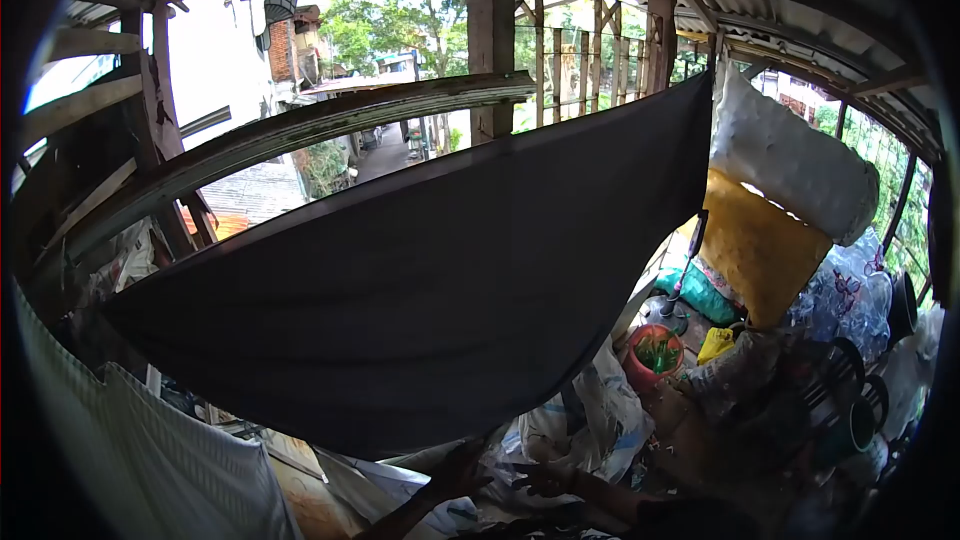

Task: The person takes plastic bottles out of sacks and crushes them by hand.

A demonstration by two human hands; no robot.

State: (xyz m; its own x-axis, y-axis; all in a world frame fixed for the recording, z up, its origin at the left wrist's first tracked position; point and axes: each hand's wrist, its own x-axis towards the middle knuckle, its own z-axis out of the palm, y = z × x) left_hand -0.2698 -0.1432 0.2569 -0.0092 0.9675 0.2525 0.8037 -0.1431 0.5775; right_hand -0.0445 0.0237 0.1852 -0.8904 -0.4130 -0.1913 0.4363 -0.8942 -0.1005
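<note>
A large dark cloth hangs spread across the middle of the view, its upper edge running from the lower left up to a post at the right. Just under its lower edge is my left hand, in shadow, fingers apart with nothing visible in them; I cannot tell whether it touches the cloth. My right hand is a little to the right, its fingers stretched toward the left hand and holding nothing. Below and behind the hands lie white woven sacks. A pale cloth hangs at the lower left.
A wooden beam crosses behind the cloth to a thick post. At the right hang a grey sheet and a yellow one. Below them stand a red pot, clear plastic bags and a dark chair.
</note>
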